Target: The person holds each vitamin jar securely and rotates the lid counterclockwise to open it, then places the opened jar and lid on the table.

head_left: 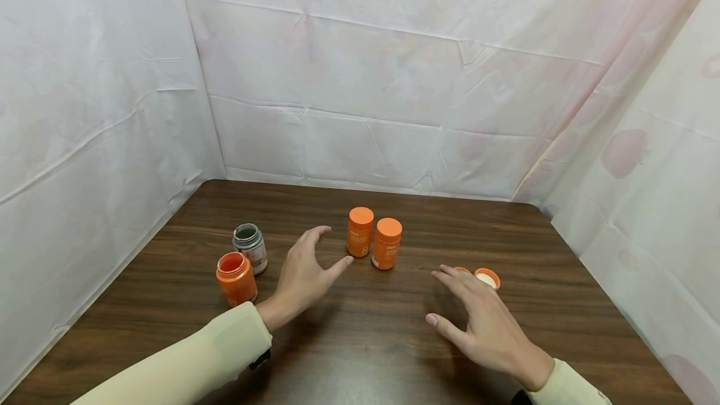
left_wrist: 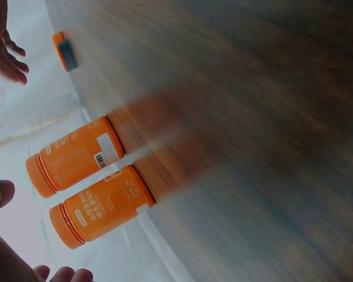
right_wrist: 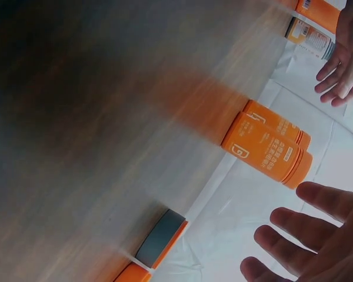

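Two orange bottles with lids on stand upright side by side mid-table, the left bottle (head_left: 360,233) slightly farther back than the right bottle (head_left: 386,245). My left hand (head_left: 304,272) hovers just left of them, thumb and fingers spread, holding nothing. My right hand (head_left: 485,324) is held over the table on the right, fingers extended and apart from anything. Just beyond it lie two lids: one orange-rimmed lid (head_left: 487,277) with a pale inside, and another lid (head_left: 461,269) mostly hidden behind the fingers. The right wrist view shows a grey-sided lid (right_wrist: 160,239) beside an orange lid (right_wrist: 133,274).
Left of my left hand stand two uncapped jars, an orange jar (head_left: 236,283) in front and a grey-necked jar (head_left: 251,250) behind it. The dark wood table (head_left: 360,342) is bordered by pale hanging sheets (head_left: 360,80) at the back and sides.
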`<move>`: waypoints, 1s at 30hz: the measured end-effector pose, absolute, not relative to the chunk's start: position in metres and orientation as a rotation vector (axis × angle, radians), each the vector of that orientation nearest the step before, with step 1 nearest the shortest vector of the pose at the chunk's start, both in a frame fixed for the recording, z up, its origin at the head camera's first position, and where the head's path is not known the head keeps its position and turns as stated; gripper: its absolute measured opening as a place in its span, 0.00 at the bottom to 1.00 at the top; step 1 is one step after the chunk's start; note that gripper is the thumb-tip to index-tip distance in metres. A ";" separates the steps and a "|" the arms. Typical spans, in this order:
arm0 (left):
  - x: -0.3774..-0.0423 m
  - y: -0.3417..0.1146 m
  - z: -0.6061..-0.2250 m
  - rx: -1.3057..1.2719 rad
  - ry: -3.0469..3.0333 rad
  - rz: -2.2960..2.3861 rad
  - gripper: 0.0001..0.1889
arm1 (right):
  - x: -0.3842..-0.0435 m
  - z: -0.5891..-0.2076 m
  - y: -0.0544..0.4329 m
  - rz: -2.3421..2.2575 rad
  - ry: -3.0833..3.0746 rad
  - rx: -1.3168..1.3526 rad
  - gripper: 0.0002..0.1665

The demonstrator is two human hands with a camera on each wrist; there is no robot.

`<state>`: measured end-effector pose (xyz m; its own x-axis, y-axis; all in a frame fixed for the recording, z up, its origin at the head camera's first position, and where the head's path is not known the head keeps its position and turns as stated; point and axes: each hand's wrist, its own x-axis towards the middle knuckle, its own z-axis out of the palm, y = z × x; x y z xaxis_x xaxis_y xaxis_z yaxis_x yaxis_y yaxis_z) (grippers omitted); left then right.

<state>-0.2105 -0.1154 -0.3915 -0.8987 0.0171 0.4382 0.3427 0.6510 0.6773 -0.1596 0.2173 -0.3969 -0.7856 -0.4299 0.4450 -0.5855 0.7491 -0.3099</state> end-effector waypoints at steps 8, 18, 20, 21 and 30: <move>-0.220 -0.110 -0.393 -0.272 -2.502 -1.188 0.35 | -0.155 -0.396 0.213 0.596 -2.602 0.799 0.40; -0.232 -0.107 -0.403 -0.232 -2.529 -1.258 0.34 | -0.150 -0.399 0.211 0.570 -2.617 0.815 0.42; -0.235 -0.107 -0.405 -0.239 -2.525 -1.274 0.34 | -0.150 -0.399 0.210 0.567 -2.620 0.823 0.42; -0.236 -0.107 -0.405 -0.247 -2.521 -1.283 0.34 | -0.149 -0.400 0.210 0.566 -2.620 0.825 0.42; -0.248 -0.100 -0.408 -0.244 -2.525 -1.362 0.36 | -0.148 -0.400 0.209 0.577 -2.601 0.826 0.41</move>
<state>-0.2482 -0.1003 -0.4085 -0.9517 0.0231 0.3062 0.2686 0.5458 0.7937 -0.1480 0.2090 -0.4004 -0.7688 -0.4639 0.4401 -0.6065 0.7471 -0.2721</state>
